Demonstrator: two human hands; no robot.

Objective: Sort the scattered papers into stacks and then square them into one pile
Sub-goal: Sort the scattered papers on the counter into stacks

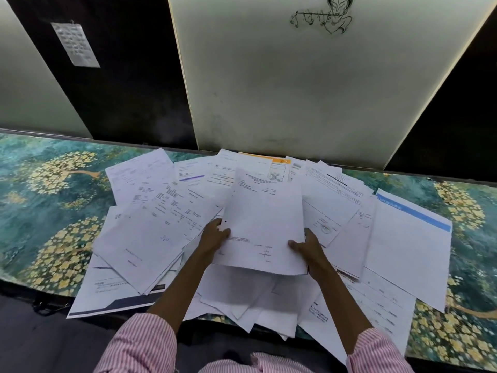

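Head view: the left hand (215, 236) and right hand (308, 250) each pinch a near side edge of a white sheet (263, 222), held above the scattered papers (150, 211) spread across the floral table (40, 200). The fingers under the sheet are hidden, and the print is too blurred to read.

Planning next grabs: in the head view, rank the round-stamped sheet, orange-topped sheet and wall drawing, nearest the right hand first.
1. Round-stamped sheet, beside the right hand.
2. Orange-topped sheet, table's far edge.
3. Wall drawing, high above.
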